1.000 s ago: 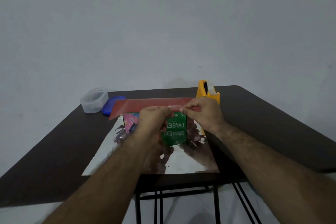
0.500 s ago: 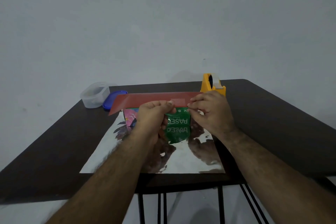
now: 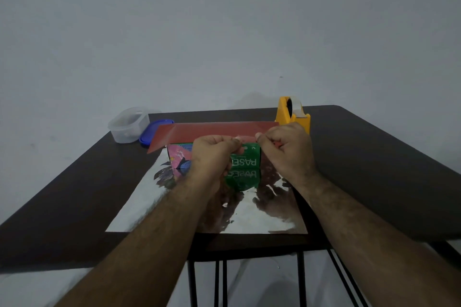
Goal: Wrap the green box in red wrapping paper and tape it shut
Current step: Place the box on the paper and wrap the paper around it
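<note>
Clear tub at far-left table corner, contents unclear; blue lid beside it. Green box on silver underside of wrapping paper, long axis left-right, print upside down. Left hand and right hand above box, each pinching red paper edge folded over box top.

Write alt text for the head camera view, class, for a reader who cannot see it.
Two hands, left hand and right hand, pinch a small piece of tape over a green box, with the red wrapping paper folded over its far side. The box stands on the paper's silver underside on a dark table; a yellow tape dispenser and a clear container stand behind.
</note>
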Available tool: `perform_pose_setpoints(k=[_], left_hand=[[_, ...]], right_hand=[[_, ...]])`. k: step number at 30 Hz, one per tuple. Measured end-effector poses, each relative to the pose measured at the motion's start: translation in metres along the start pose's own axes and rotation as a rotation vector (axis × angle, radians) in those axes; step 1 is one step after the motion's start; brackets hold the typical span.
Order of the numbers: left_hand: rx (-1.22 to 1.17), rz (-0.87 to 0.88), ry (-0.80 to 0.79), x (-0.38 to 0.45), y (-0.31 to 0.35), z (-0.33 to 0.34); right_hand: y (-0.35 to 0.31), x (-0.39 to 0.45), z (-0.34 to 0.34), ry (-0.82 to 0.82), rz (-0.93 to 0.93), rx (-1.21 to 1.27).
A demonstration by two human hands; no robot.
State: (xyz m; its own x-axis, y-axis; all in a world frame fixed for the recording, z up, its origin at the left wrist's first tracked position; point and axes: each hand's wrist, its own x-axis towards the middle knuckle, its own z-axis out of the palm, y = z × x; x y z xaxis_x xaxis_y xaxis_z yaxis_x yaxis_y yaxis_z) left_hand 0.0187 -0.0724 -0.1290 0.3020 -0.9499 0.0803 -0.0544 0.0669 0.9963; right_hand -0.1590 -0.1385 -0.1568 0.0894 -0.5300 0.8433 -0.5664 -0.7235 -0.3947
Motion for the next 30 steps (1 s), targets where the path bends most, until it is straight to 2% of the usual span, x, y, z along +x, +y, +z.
perform_pose_setpoints(k=[3, 11, 22, 30], left_hand=[[0.005, 0.007, 0.015, -0.003, 0.002, 0.003], [0.115, 0.062, 0.112, -0.002, 0.003, 0.007], [0.376, 0.176, 0.23, -0.005, 0.012, 0.014], [0.462, 0.155, 0.262, -0.005, 0.016, 0.013]], right_hand=[[0.001, 0.002, 0.007, 0.02, 0.097, -0.012], [0.001, 0.002, 0.009, 0.031, 0.178, 0.009], [-0.005, 0.001, 0.007, 0.022, 0.189, -0.012], [-0.004, 0.002, 0.007, 0.026, 0.177, -0.023]])
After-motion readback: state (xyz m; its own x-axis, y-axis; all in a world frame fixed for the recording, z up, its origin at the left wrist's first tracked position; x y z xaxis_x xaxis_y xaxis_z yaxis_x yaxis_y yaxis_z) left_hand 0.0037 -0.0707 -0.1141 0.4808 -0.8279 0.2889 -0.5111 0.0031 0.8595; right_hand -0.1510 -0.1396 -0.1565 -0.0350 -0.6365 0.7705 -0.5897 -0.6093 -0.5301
